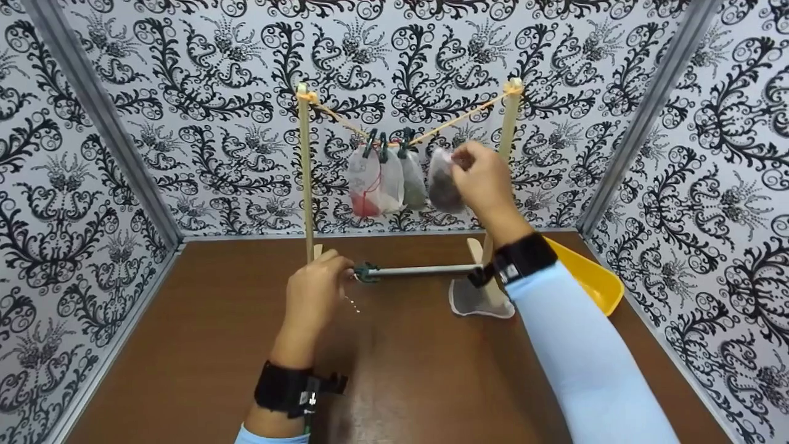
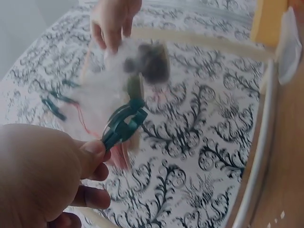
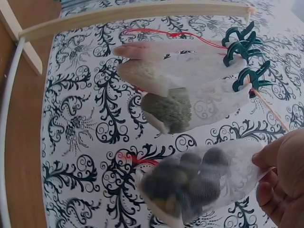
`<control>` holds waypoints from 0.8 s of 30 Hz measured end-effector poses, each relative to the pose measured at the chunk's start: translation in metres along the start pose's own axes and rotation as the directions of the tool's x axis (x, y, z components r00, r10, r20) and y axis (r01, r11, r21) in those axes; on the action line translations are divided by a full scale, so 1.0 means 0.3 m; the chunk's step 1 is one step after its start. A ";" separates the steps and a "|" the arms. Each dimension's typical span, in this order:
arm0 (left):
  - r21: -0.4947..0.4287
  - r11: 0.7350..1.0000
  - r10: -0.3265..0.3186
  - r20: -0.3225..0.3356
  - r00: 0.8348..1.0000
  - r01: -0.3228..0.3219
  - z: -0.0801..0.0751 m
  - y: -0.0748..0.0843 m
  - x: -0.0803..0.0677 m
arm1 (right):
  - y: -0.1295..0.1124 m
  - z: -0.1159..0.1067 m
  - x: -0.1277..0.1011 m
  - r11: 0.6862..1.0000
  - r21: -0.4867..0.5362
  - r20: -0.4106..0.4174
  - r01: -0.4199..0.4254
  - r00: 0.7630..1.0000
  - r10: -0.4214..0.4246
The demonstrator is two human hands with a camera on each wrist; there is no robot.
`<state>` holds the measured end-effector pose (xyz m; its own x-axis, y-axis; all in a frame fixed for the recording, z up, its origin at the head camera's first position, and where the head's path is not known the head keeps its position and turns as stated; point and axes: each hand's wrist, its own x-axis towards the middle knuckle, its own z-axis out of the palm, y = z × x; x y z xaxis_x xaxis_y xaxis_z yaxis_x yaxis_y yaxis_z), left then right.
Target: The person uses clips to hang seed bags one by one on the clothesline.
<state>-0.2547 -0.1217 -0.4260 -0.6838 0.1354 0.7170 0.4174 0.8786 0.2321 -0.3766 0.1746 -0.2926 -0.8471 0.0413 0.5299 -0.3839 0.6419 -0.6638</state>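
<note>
My right hand [image 1: 484,179] pinches the top of a sheer mesh bag [image 3: 190,178] holding several dark round lumps; it hangs just right of the other bags. Lower down, my left hand [image 1: 317,287] pinches the handle end of a dark green clothespin [image 2: 124,124], its head pointing away from the fingers. On the sagging orange string [image 1: 462,119], green clothespins [image 3: 251,78] hold three sheer bags: one with red contents [image 1: 363,200], one with pale contents [image 3: 142,73], and one with green contents [image 3: 168,108].
Two wooden posts [image 1: 305,179] carry the string, and a white rod [image 1: 425,270] runs low between them. Near the right post's foot a mesh bag [image 1: 471,302] lies on the brown table [image 1: 394,382]. A yellow tray [image 1: 592,277] is behind my right forearm. Patterned walls enclose the table.
</note>
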 end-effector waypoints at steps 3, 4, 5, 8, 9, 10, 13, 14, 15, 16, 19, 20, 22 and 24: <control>0.026 0.998 0.049 -0.037 0.998 -0.048 -0.022 0.032 0.045 | -0.032 -0.009 0.025 1.000 -0.021 0.024 0.016 1.000 -0.015; 0.035 0.997 0.067 -0.053 0.996 -0.065 -0.033 0.044 0.067 | -0.040 -0.012 0.029 0.999 -0.028 0.031 0.019 0.999 -0.018; 0.044 0.996 0.086 -0.071 0.994 -0.083 -0.047 0.056 0.091 | -0.047 -0.016 0.033 0.999 -0.039 0.040 0.014 0.999 -0.012; 0.091 0.987 0.145 -0.141 0.979 -0.133 -0.119 0.093 0.188 | -0.078 -0.014 0.046 0.997 -0.074 0.066 -0.003 0.998 0.008; 0.126 0.981 0.165 -0.166 0.972 -0.145 -0.147 0.108 0.220 | -0.087 -0.012 0.048 0.996 -0.093 0.069 0.000 0.998 0.006; 0.151 0.977 0.179 -0.185 0.966 -0.152 -0.178 0.125 0.251 | -0.094 -0.007 0.050 0.994 -0.105 0.072 0.007 0.997 0.001; 0.232 0.960 0.202 -0.195 0.960 -0.155 -0.265 0.179 0.339 | -0.115 0.006 0.052 0.994 -0.109 0.087 0.018 0.996 -0.009; 0.252 0.956 0.196 -0.178 0.964 -0.148 -0.288 0.198 0.367 | -0.121 0.009 0.053 0.995 -0.102 0.093 0.020 0.996 -0.011; 0.266 0.953 0.188 -0.158 0.969 -0.142 -0.306 0.216 0.396 | -0.125 0.012 0.053 0.995 -0.094 0.099 0.022 0.995 -0.012; 0.272 0.953 0.180 -0.137 0.974 -0.137 -0.318 0.233 0.427 | -0.129 0.013 0.054 0.996 -0.084 0.104 0.023 0.994 -0.015; 0.297 0.948 0.138 -0.053 0.989 -0.116 -0.318 0.274 0.531 | -0.133 0.010 0.059 0.996 -0.083 0.108 0.038 0.994 -0.029; 0.309 0.944 0.129 -0.025 0.991 -0.115 -0.308 0.286 0.568 | -0.131 0.007 0.061 0.995 -0.090 0.106 0.048 0.994 -0.039; 0.325 0.936 0.128 0.045 0.991 -0.136 -0.280 0.310 0.637 | -0.125 0.001 0.066 0.991 -0.110 0.092 0.072 0.994 -0.062; 0.339 0.927 0.127 0.123 0.984 -0.162 -0.254 0.335 0.694 | -0.118 -0.004 0.068 0.989 -0.118 0.083 0.088 0.993 -0.078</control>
<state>-0.3094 -0.0402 -0.2034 -0.6937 0.3008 0.6544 0.2941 0.9477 -0.1238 -0.3797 0.1536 -0.2575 -0.8421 -0.0727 0.5344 -0.4108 0.7286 -0.5481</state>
